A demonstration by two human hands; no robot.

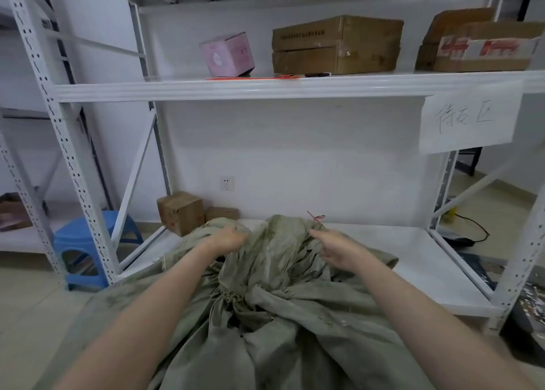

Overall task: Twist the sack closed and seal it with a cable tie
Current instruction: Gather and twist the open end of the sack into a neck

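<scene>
A large grey-green woven sack (280, 316) stands in front of me, its mouth bunched up against the low shelf. My left hand (228, 238) grips the left side of the gathered top. Pinching the right edge of the mouth is my right hand (333, 249). A thin red string or tie (317, 217) sticks up from the sack's rim just above my right hand. Red cable ties (253, 77) lie along the front of the middle shelf.
White metal racking surrounds the sack, with a low shelf (413, 266) behind it. On the middle shelf (177, 90) stand a pink box (227, 54) and cardboard cartons (337, 44). A blue stool (85, 242) stands at the left. Small cartons (181, 211) sit by the wall.
</scene>
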